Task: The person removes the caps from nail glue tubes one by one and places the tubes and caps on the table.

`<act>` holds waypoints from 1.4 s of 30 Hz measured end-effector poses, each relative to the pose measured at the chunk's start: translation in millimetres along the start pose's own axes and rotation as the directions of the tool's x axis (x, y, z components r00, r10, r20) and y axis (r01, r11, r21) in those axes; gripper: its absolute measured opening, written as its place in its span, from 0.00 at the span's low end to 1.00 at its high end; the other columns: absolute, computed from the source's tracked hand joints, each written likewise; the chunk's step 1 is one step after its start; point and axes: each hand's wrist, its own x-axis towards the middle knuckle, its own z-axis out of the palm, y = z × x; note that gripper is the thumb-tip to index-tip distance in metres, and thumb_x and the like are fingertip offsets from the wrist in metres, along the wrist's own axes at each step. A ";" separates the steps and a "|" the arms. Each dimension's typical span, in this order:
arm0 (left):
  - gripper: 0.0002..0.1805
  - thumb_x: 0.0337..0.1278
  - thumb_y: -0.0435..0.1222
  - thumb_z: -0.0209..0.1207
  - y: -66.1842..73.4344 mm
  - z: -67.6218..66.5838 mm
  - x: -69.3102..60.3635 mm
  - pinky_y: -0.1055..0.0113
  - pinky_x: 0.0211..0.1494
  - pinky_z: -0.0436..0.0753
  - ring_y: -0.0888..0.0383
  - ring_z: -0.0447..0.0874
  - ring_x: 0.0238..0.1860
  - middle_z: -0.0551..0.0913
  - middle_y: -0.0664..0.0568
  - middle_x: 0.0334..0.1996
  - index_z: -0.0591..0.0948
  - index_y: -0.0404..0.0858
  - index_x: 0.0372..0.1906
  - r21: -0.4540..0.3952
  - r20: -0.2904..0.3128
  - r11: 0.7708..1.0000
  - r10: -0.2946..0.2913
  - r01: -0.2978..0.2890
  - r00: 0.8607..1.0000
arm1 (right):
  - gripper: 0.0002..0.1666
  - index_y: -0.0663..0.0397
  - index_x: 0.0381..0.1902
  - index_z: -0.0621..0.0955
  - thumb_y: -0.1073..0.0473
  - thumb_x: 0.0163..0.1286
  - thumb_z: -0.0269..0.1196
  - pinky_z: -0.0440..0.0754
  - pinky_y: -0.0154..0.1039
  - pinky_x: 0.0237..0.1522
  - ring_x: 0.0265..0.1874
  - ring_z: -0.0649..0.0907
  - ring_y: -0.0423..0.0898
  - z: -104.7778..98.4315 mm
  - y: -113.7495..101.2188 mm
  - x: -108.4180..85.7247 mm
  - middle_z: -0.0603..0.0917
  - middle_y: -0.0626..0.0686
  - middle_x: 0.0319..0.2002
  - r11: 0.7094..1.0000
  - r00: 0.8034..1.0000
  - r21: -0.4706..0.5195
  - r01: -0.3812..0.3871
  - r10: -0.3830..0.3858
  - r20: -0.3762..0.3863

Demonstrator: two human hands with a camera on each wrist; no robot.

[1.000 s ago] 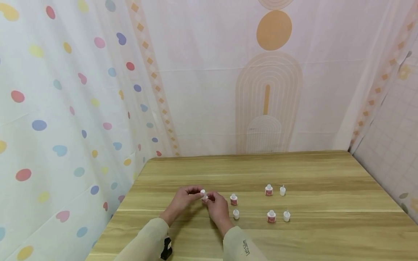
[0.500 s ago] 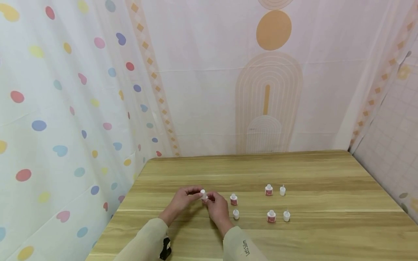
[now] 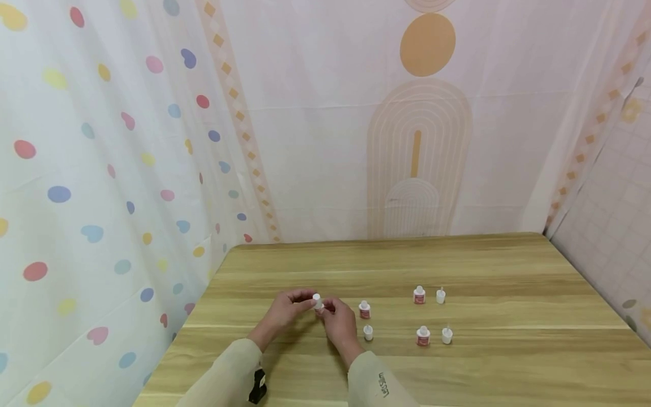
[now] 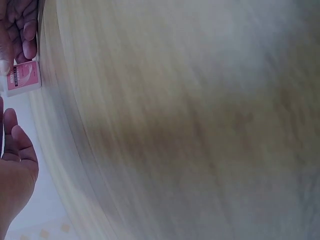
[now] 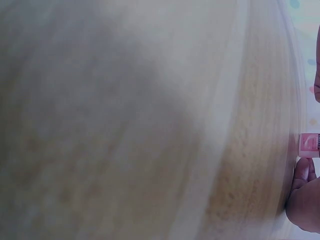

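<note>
Upright between my hands in the head view is a small white bottle (image 4: 25, 79) with a pink label. My right hand (image 3: 339, 327) grips its body low down. On top, the fingertips of my left hand (image 3: 281, 314) pinch its white cap (image 3: 317, 298). The left wrist view has the label side facing it, with the right fingers on the bottle. In the right wrist view only the bottle's lower part (image 5: 308, 145) and bits of both hands show at the edge. Just right of my right hand stand an uncapped bottle (image 3: 364, 310) and its upturned brush cap (image 3: 368, 333).
Farther right are two more uncapped bottles, one behind (image 3: 419, 295) and one in front (image 3: 423, 337). Beside each stands an upturned brush cap, the back cap (image 3: 440, 297) and the front cap (image 3: 447, 336). The wooden table (image 3: 508, 271) meets patterned curtains (image 3: 315, 169).
Both hands stay at almost the same spot with the bottle and cap; the fingers shift only slightly. The other bottles and caps have not moved.
</note>
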 end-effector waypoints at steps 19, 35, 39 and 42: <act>0.14 0.62 0.35 0.66 3.7 1.5 1.0 0.61 0.48 0.78 0.55 0.80 0.45 0.86 0.49 0.42 0.85 0.32 0.49 0.012 -0.033 1.000 -0.029 0.029 0.999 | 0.02 0.61 0.37 0.83 0.66 0.69 0.64 0.78 0.39 0.36 0.35 0.83 0.43 -0.4 -0.6 0.4 0.85 0.50 0.32 1.000 1.000 0.016 0.005 -0.005 0.002; 0.08 0.61 0.30 0.65 40.7 1.2 -15.5 0.58 0.48 0.79 0.56 0.80 0.42 0.86 0.48 0.38 0.86 0.30 0.42 0.005 -0.016 1.000 -0.021 0.021 1.000 | 0.02 0.61 0.36 0.83 0.66 0.68 0.65 0.78 0.39 0.36 0.34 0.82 0.42 0.4 2.9 0.5 0.84 0.49 0.31 1.000 1.000 0.011 0.014 -0.014 -0.002; 0.11 0.59 0.30 0.66 40.4 1.1 -15.2 0.60 0.48 0.78 0.57 0.80 0.43 0.87 0.48 0.39 0.85 0.28 0.45 -0.005 -0.023 1.000 -0.024 0.024 0.999 | 0.02 0.61 0.37 0.83 0.67 0.69 0.64 0.79 0.39 0.36 0.34 0.82 0.42 0.5 2.1 0.5 0.85 0.49 0.31 1.000 1.000 0.014 0.008 -0.008 0.004; 0.13 0.59 0.29 0.66 39.6 0.6 -14.8 0.62 0.47 0.78 0.57 0.80 0.44 0.87 0.46 0.41 0.84 0.26 0.48 -0.005 -0.013 1.000 -0.018 0.018 1.000 | 0.02 0.60 0.37 0.83 0.67 0.69 0.63 0.79 0.39 0.36 0.34 0.83 0.42 0.4 1.6 0.1 0.85 0.50 0.32 1.000 1.000 0.014 0.005 -0.006 0.009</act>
